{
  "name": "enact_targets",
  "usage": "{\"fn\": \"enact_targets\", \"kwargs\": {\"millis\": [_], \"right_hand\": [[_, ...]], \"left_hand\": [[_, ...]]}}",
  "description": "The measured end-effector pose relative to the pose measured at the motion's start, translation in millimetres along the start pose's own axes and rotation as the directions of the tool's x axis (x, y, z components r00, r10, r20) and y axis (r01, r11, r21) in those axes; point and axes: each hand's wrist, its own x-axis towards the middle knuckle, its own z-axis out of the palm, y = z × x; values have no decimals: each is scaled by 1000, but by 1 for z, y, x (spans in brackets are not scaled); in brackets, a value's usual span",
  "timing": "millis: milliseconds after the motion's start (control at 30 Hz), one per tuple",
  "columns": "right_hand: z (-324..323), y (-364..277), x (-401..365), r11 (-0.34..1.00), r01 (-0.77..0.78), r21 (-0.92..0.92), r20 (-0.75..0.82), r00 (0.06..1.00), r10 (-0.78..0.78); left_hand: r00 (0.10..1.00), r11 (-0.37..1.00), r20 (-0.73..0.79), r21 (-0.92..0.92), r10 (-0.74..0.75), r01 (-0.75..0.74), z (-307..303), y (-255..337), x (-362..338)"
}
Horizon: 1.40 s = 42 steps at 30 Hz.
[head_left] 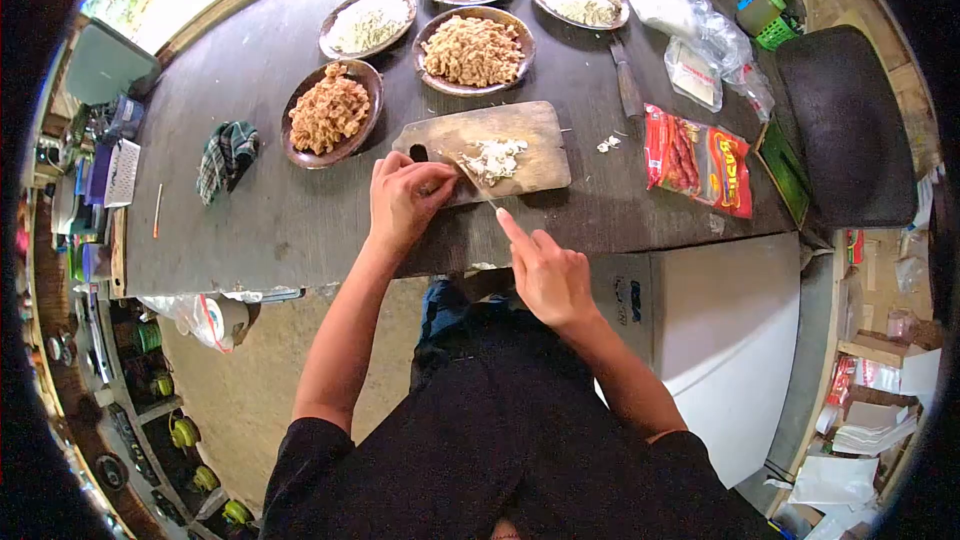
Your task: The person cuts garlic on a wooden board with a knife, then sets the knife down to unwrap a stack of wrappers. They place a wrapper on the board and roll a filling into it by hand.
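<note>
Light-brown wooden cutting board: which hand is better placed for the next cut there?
Probably the right hand: it holds the thin metal knife, forefinger extended, while the left hand bunches its fingers near the tip.

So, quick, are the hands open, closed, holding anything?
Left hand: fingers bent at the cutting board; can't tell if it grips anything.
Right hand: closed on a knife, index finger extended.

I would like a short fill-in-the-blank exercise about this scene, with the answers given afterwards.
A pile of white pieces lies on a wooden cutting ____.
The checked cloth is nearer the person's ____ hand.
On the dark table, ____ plates stand.
Brown food lies on ____ of the plates.

Missing words: board; left; five; two.
</note>
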Motion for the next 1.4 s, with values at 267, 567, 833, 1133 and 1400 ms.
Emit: {"fn": "enact_targets", "kwargs": {"millis": [267, 567, 833, 1133, 1400], "right_hand": [[-11, 1, -15, 997, 15, 75, 24, 1000, -17], [-4, -4, -1, 1000, 10, 3, 50, 999, -11], [-6, 10, -3, 999, 5, 48, 35, 999, -7], [-7, 4, -7, 998, 52, 42, 47, 997, -54], [-7, -3, 11, 999, 44, -16, 48, 998, -43]], "left_hand": [[1000, 999, 28, 34, 4, -5, -2, 2, -2], [1000, 999, -18, 36, 4, -3, 1, 0, -4], [997, 996, -22, 59, 68, -67, -1, 3, -4], [999, 998, 12, 59, 33, -34, -1, -2, -3], [1000, 1000, 0, 9, -10, 10, 1, 1, -3]]}}
